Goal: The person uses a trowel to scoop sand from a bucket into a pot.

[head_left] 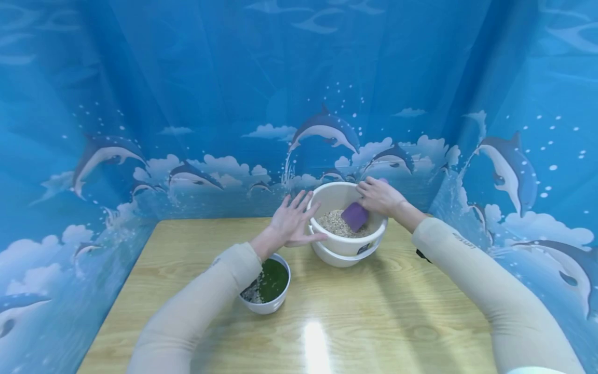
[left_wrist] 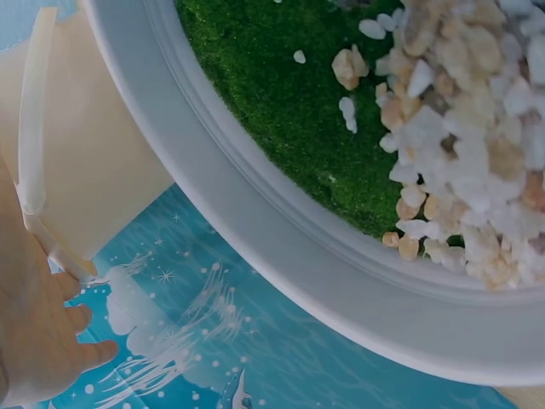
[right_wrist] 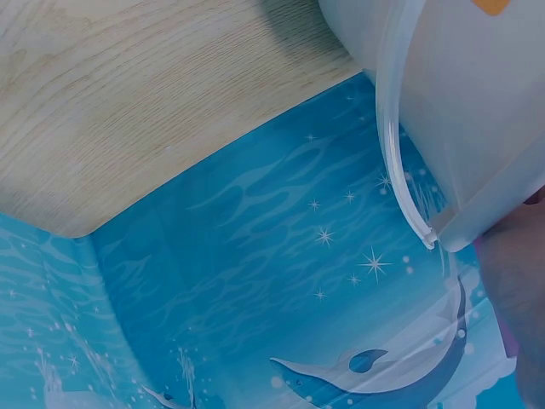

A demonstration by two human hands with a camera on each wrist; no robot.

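Gripping a purple scoop in my R hand, fingers clamped round the handle, I have it inside the white bucket w/ gravel. My L hand, fingers apart, is beside the rim, contact unclear. Nearer me: white bowl w/ stones, on wood table.
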